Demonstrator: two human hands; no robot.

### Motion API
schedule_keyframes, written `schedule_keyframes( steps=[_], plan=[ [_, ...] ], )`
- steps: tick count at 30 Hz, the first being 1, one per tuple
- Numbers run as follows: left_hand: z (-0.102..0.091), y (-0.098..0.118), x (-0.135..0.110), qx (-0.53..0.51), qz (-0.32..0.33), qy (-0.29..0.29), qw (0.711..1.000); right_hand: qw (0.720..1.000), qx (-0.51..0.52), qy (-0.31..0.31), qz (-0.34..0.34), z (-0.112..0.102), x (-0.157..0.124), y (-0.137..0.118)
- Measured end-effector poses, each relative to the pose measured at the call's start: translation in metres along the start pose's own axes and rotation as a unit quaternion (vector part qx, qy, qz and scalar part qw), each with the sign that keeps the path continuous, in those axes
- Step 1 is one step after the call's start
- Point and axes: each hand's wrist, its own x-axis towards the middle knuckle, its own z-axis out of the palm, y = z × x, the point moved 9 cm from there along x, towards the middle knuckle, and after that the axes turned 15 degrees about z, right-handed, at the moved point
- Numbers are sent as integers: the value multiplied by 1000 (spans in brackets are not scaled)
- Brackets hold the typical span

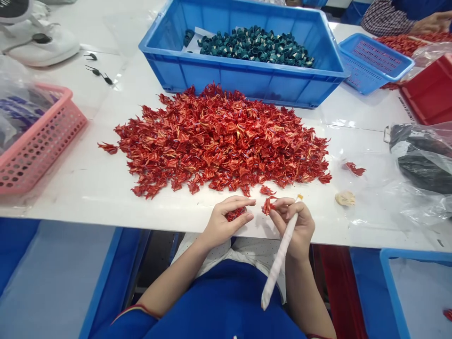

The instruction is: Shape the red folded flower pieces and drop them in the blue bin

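Nearest: left hand (224, 225) curled, fingers closed on a crumpled, glossy red piece (235, 214). Right hand (295, 227) pinching a second red piece (268, 205) at the fingertips, with a white paper roll (278, 256), long and tapered, clasped against the palm. Just ahead of both hands, a heap (219, 141) of spiky folded red pieces on a smooth white table (70, 197). Left of heap: pink perforated basket (38, 146). Beyond heap: ribbed blue plastic crate (243, 80) holding folded teal pieces (256, 47)
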Motion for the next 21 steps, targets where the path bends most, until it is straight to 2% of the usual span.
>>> schedule_keyframes(
  steps=[3, 6, 12, 16, 21],
  plan=[
    [-1, 0, -1, -3, 23, 6, 1000, 999, 21, -27, 15, 19, -5, 7],
    [-2, -1, -2, -21, 33, 20, 999, 999, 13, -32, 14, 27, -6, 10],
    [-8, -4, -5, -5, -10, 48, 999, 996, -85, -21, 3, 23, -5, 4],
    [-4, 2, -2, 15, -3, 23, 1000, 995, -93, -19, 35, 16, -6, 7],
    [-3, 3, -1, 14, 9, 12, 1000, 996, -70, -16, 57, 22, -7, 11]
  ],
)
